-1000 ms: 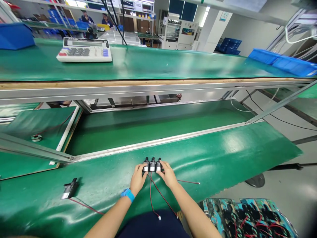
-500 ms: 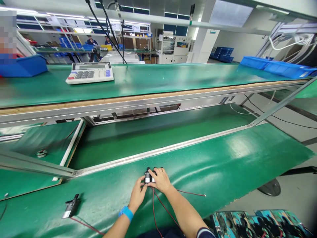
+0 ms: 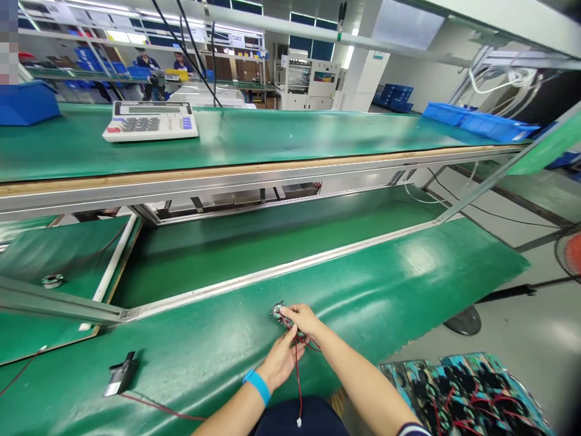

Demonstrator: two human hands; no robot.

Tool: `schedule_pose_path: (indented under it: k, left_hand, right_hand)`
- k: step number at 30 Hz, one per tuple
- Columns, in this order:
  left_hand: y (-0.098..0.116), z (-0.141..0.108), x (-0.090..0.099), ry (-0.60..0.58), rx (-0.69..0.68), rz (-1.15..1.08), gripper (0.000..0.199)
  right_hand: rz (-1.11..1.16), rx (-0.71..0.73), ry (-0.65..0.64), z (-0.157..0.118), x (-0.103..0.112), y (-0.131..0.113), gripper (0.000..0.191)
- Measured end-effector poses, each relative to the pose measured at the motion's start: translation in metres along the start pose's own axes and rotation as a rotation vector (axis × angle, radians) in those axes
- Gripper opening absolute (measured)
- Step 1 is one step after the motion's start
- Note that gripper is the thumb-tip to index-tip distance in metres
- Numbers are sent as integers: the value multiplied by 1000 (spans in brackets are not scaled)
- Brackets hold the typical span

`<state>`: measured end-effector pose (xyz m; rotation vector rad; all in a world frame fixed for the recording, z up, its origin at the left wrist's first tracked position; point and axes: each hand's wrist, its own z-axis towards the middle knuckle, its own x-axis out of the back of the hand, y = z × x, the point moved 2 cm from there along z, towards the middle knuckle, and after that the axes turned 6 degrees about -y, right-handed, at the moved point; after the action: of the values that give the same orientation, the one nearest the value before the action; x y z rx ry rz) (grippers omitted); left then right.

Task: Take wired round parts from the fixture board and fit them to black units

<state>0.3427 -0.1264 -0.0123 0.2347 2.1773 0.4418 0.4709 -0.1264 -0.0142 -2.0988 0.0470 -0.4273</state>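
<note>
Both my hands meet over the front of the green bench. Between them are small wired units (image 3: 278,312), whose round, green-speckled ends and red wires face up; my fingers cover the rest. My right hand (image 3: 304,319) grips them from above and the right, its fingertips among the wires. From below, my left hand (image 3: 284,358), with a blue wristband, closes its thumb and fingers on the same bundle. A red wire hangs down to a white plug (image 3: 299,422). To the left, a black and silver unit (image 3: 121,375) lies on the mat with its red wire trailing right.
A patterned turquoise pile (image 3: 399,370) with black units and red wires sits low at right. On the raised shelf (image 3: 254,136) stand a calculator (image 3: 152,122) and blue bins (image 3: 490,124). A slanted metal post (image 3: 481,189) rises at right. People sit far behind.
The units in my hands have been turned, so their wired ends now face up instead of their black and silver sides. My left hand has rolled palm up beneath them. The view has shifted slightly.
</note>
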Motion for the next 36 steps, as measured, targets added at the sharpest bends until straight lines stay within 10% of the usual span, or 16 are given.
schedule_pose_path:
  k: [6, 12, 17, 22, 27, 36]
  left_hand:
    - [-28, -12, -29, -10, 183, -7, 33]
    - [0, -30, 6, 17, 80, 538, 57]
    - [-10, -15, 5, -26, 246, 675, 53]
    - [-64, -22, -62, -193, 421, 482, 56]
    - [-85, -60, -150, -346, 407, 289, 51]
    - [-145, -92, -239, -618, 539, 679, 46]
  right_hand:
    - [178, -85, 118, -22, 20, 16, 58]
    - [264, -168, 311, -57, 45, 46, 59]
    - [304, -194, 436, -82, 48, 69, 58]
    - [407, -113, 469, -111, 62, 52, 57]
    - [387, 38, 564, -189, 123, 9, 53]
    - [516, 93, 714, -314, 172, -16, 54]
